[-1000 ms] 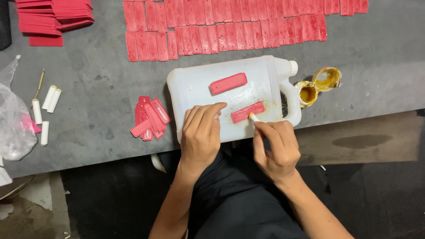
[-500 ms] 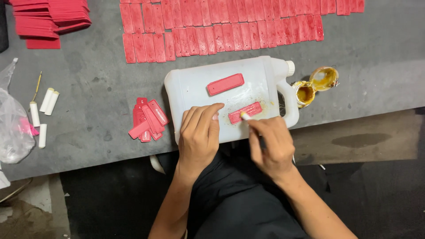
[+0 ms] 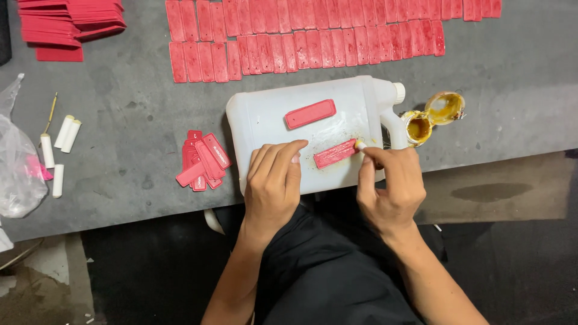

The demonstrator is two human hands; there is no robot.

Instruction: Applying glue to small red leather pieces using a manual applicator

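Observation:
A white plastic jug (image 3: 271, 114) lies flat on the grey table. Two red rectangular tags rest on it: one (image 3: 310, 114) near the middle, one (image 3: 335, 153) closer to me. My left hand (image 3: 274, 183) lies flat on the jug's near side, fingertips just left of the nearer tag, holding nothing. My right hand (image 3: 390, 186) pinches a small white applicator stick (image 3: 361, 145) whose tip touches the right end of the nearer tag. Yellow smears surround that tag.
An open small tin of yellow glue (image 3: 418, 127) and its lid (image 3: 445, 107) sit right of the jug. A loose pile of red tags (image 3: 203, 161) lies left. Rows of red tags (image 3: 307, 36), a red stack (image 3: 66, 24), white sticks (image 3: 60, 144) and a plastic bag (image 3: 18, 168) surround them.
My right hand swept the stick along the nearer tag, first toward its left part, then out to its right end. My left hand stayed put.

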